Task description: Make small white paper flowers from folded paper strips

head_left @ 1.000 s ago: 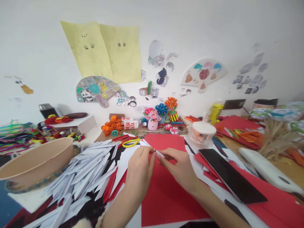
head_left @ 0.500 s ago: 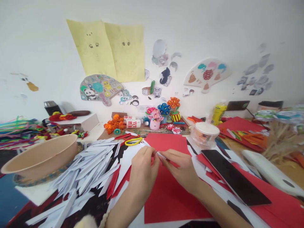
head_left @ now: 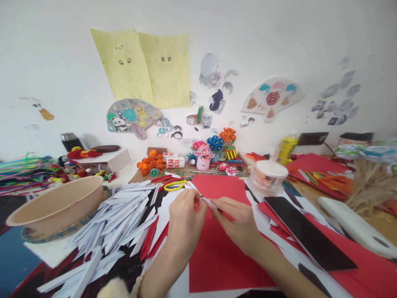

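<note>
Between my two hands a small folded white paper strip [head_left: 209,202] is stretched slantwise, mostly covered by fingers. My left hand [head_left: 187,217] is closed in a pinch on its upper left end. The fingertips of my right hand [head_left: 238,217] press on its other end. Both hands hover over a large red paper sheet [head_left: 228,263] on the table. Left of them spreads a heap of folded white paper strips [head_left: 119,217], with a few red strips [head_left: 149,239] beside it. Just beyond my left hand lie scissors with yellow handles [head_left: 174,186].
A beige basin [head_left: 58,203] stands at the left. To the right lie a black phone [head_left: 310,234], more red paper [head_left: 369,277] and a white elongated object [head_left: 356,227]. A lidded clear tub [head_left: 269,176] and small flower crafts [head_left: 204,153] stand towards the wall.
My hands have drawn slightly apart, and more of the white strip shows between them. The whole view has shifted a little; the things on the table stay put.
</note>
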Demonstrator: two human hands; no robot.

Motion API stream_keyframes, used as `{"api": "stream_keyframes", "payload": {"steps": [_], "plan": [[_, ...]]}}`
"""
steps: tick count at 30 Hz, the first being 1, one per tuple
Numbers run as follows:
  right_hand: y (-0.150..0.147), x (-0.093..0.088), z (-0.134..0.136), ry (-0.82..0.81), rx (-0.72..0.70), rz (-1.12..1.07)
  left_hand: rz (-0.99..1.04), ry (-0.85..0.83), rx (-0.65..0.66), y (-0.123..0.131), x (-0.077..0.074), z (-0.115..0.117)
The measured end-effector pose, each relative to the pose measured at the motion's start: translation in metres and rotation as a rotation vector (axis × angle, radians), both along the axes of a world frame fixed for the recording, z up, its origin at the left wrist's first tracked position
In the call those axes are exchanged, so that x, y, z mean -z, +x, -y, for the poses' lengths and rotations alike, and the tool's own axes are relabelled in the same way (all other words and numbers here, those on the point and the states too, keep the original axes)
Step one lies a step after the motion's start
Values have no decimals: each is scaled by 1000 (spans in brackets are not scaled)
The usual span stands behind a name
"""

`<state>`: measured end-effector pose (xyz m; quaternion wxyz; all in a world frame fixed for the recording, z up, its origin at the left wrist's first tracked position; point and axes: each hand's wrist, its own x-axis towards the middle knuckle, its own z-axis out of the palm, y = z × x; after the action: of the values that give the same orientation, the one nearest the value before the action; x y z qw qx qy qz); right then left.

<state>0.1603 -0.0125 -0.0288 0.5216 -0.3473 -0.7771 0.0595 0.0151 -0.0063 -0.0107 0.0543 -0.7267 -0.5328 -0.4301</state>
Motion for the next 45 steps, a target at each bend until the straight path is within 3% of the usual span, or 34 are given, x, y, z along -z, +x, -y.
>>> {"api": "stream_keyframes", "payload": {"steps": [4, 7, 10, 21, 28, 36, 45], "plan": [[-1, -2, 2, -120, 27, -58, 23, -50, 57, -2, -3, -2], [-1, -5, 1, -309, 33, -212, 39, -176, 126, -3, -7, -2], [-1, -6, 1, -434, 6, -373, 53, -294, 107, -3, -9, -1], [-1, -2, -2, -574, -64, -433, 118, -362, 83, -2, -5, 0], [-3, -2, -6, -696, -236, -424, 7, -287, 63, -4, 4, -2], [-1, 1, -6, -749, -347, -421, 12, -250, 128, -7, -4, 2], [-2, -1, -4, -766, -329, -440, 33, -176, 83, -13, -6, -2]]}}
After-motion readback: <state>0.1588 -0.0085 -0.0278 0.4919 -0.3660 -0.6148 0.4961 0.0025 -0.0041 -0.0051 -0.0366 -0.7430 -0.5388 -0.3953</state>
